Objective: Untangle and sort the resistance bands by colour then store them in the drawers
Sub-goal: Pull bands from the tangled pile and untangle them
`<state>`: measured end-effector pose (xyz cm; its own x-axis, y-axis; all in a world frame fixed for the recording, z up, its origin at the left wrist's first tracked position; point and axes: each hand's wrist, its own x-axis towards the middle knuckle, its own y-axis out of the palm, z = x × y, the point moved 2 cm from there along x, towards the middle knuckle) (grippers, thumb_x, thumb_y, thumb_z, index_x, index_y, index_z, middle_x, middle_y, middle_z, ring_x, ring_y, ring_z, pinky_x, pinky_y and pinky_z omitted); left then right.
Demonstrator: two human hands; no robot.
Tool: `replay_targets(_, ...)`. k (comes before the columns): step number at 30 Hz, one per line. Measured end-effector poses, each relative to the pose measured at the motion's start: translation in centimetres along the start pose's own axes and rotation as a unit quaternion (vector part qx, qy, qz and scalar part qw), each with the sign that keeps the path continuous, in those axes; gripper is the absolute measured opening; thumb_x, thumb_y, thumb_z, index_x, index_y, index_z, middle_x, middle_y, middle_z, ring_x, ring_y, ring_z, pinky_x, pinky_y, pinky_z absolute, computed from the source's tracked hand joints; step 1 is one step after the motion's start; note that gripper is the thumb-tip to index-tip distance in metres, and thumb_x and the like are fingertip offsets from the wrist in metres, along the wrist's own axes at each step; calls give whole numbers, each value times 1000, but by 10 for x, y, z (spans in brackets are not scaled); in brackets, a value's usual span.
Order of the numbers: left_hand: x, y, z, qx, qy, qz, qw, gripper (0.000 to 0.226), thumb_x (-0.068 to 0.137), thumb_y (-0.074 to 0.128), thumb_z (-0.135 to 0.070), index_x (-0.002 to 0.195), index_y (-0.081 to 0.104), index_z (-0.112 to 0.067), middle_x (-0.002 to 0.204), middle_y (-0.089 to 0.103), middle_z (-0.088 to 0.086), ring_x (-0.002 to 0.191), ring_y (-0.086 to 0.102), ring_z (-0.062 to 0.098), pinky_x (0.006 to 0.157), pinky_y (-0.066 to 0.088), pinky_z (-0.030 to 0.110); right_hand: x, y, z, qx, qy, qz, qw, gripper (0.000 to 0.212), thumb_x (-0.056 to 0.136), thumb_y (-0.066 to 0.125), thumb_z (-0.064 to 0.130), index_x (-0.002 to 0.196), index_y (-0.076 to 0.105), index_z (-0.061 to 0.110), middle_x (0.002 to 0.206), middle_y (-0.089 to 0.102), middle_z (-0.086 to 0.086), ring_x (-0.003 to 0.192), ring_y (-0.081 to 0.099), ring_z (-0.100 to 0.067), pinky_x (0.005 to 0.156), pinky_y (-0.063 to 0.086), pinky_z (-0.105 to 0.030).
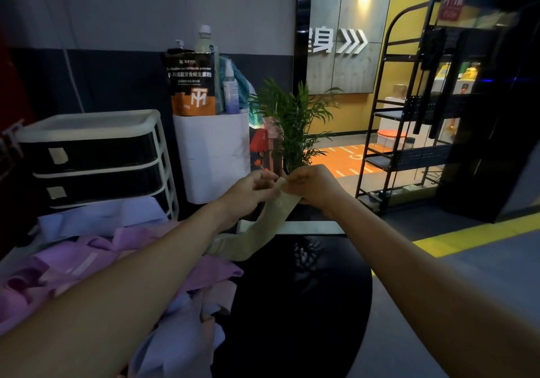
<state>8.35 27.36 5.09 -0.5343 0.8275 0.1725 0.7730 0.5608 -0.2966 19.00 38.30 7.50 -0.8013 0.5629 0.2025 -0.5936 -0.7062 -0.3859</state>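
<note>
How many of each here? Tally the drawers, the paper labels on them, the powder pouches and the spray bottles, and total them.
Drawers: 3 (lowest partly hidden)
Paper labels: 2
Powder pouches: 1
Spray bottles: 1
Total: 7

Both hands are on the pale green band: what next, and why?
Probably lift it clear of the heap. Left hand and right hand pinch the pale green stretch band at its top, while its lower end still trails onto the purple and lilac bands.
</note>
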Motion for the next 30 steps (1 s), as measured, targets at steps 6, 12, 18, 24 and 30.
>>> replay_targets(6, 12, 19, 7, 137, -8, 70, 988, 18, 82, 70, -17, 96, 59, -20, 91, 60, -4, 87, 55, 13, 69, 41, 21, 4, -27, -15, 79, 44, -98, 991, 14, 80, 70, 3, 69, 62, 8, 83, 62, -11, 85, 62, -27, 73, 58, -41)
replay_targets(12, 22, 11, 29, 333, -16, 108, 937, 19, 84, 67, -23, 96, 52, -24, 93, 54, -5, 86, 51, 13, 65, 38, 23, 10, -56, -53, 135, 119, -198, 964, 9, 81, 71, 12, 79, 64, 7, 98, 67, -18, 94, 66, -32, 78, 58, -43)
replay_targets(18, 31, -10, 62, 423, -49, 133, 895, 9, 89, 59, -18, 83, 53, -20, 83, 52, -5, 79, 50, 14, 61, 36, 22, 11, -70, -84, 174, 154, -266, 935, 16, 86, 66, 14, 73, 58, 14, 79, 60, -5, 82, 62, -21, 79, 56, -32)
replay_targets(24, 52, -35, 75, 441, -85, 50, 892, 12, 91, 57, -23, 91, 59, -12, 86, 54, 1, 82, 48, 19, 69, 35, 26, 20, -73, -113, 163, 187, -285, 926, 11, 87, 65, 13, 92, 61, 4, 75, 55, -1, 74, 57, -16, 85, 54, -35)
replay_targets(30, 74, -40, 94, 387, -116, -27, 914, 11, 92, 56, -18, 93, 64, -10, 92, 60, 7, 84, 52, 18, 72, 36, 23, 32, -79, -159, 39, 215, -308, 926, 23, 85, 68, 23, 100, 67, 6, 98, 64, -6, 95, 60, -21, 90, 48, -32)
